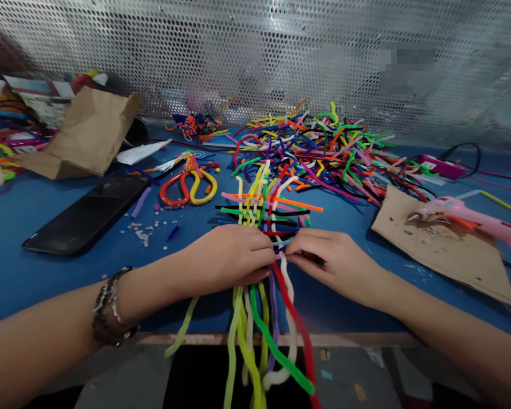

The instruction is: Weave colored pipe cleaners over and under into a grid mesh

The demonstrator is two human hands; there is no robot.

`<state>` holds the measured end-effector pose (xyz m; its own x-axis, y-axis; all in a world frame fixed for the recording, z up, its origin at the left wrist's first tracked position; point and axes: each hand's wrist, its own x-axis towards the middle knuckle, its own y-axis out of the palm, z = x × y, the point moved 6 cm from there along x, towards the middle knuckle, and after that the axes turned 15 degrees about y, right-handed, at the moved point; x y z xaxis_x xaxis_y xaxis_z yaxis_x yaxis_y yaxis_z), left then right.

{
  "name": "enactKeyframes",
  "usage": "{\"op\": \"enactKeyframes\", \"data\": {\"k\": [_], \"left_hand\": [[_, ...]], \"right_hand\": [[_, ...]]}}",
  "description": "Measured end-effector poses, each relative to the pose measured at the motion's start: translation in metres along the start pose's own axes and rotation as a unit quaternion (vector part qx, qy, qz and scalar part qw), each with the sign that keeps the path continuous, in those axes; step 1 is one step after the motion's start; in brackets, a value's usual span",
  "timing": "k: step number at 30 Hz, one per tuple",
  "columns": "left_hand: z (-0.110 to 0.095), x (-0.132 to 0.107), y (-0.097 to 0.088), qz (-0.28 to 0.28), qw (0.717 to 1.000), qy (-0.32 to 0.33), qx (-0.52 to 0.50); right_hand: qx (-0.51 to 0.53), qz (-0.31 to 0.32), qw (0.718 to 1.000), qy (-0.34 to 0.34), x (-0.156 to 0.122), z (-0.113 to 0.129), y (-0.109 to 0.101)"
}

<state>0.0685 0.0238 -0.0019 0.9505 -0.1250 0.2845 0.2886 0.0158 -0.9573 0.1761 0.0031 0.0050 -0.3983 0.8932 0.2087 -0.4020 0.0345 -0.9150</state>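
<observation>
A woven grid of pipe cleaners [255, 207] lies at the table's front, its long strands hanging over the edge toward me. My left hand [242, 253] rests across the lower part of the weave, fingers bent and pressed on the strands, hiding part of it. At the weave's right side, my right hand [323, 255] pinches a pink pipe cleaner [283, 257] beside a white pipe cleaner [290, 289]. A red strand [292, 307] and a green strand [276, 346] dangle below the hands.
A pile of loose pipe cleaners [315, 150] is at the back. Scissors [189, 187] and a black phone [89, 216] lie left. A pink glue gun [468, 216] rests on cardboard [447, 255] at right. A brown paper bag [89, 130] sits back left.
</observation>
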Motion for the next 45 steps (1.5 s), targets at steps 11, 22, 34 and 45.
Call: {"op": "enactKeyframes", "data": {"k": [11, 22, 34, 45], "left_hand": [[-0.003, 0.000, 0.000, -0.008, 0.999, 0.006, 0.040], [-0.015, -0.006, -0.009, 0.032, 0.998, 0.042, 0.044], [-0.012, -0.009, -0.010, 0.066, 0.996, 0.057, -0.019], [-0.007, -0.016, -0.016, 0.066, 0.990, 0.042, -0.121]], "right_hand": [[-0.040, 0.000, 0.999, 0.001, 0.000, -0.002, 0.004], [-0.010, 0.063, 0.997, 0.041, 0.000, -0.008, 0.002], [0.002, 0.078, 0.995, 0.062, 0.000, -0.009, 0.004], [-0.013, 0.036, 0.999, 0.014, -0.002, -0.002, 0.007]]}}
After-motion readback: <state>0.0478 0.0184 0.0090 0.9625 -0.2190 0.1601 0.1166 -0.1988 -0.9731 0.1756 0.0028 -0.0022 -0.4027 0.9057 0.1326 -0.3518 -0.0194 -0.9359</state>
